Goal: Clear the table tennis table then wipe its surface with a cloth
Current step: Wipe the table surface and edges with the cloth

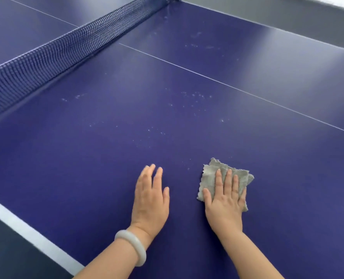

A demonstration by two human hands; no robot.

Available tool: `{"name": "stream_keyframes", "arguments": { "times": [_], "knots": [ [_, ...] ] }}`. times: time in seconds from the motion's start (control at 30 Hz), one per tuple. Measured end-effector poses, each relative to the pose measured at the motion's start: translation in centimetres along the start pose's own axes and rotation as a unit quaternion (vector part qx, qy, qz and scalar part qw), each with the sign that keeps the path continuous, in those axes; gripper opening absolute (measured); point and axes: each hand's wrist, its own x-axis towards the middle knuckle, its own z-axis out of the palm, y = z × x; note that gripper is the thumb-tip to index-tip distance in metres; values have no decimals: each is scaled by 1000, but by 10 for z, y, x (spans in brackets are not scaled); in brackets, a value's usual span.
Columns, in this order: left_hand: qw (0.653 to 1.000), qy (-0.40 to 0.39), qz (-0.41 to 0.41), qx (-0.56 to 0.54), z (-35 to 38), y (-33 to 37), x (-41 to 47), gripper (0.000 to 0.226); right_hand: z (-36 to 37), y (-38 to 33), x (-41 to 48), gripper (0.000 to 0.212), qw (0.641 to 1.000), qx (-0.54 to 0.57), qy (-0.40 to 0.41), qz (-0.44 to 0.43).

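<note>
A dark blue table tennis table fills the view. My right hand lies flat with straight fingers on a folded grey cloth, pressing it onto the surface near the front. My left hand rests flat on the bare table, a hand's width to the left of the cloth, fingers straight. A pale bangle sits on my left wrist. Whitish specks and smears dot the surface ahead of both hands.
The dark net runs diagonally across the upper left. A thin white centre line crosses the table beyond the hands. The white edge stripe marks the table's near-left border, with dark floor beyond it.
</note>
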Motion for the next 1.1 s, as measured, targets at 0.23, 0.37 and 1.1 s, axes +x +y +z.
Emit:
{"name": "stream_keyframes", "arguments": {
  "times": [0.23, 0.37, 1.1],
  "knots": [
    [978, -9, -179, 103, 8, -7, 57, 73, 1, -16, 2, 63, 969, 13, -31, -245],
    [973, 12, -178, 148, 17, -9, 57, 76, -17, 46, 53, 62, 991, -3, 10, -135],
    [966, 8, -184, 180, 17, -8, 60, 75, -44, -3, 193, 65, 999, 34, -4, -18]
  ]
}}
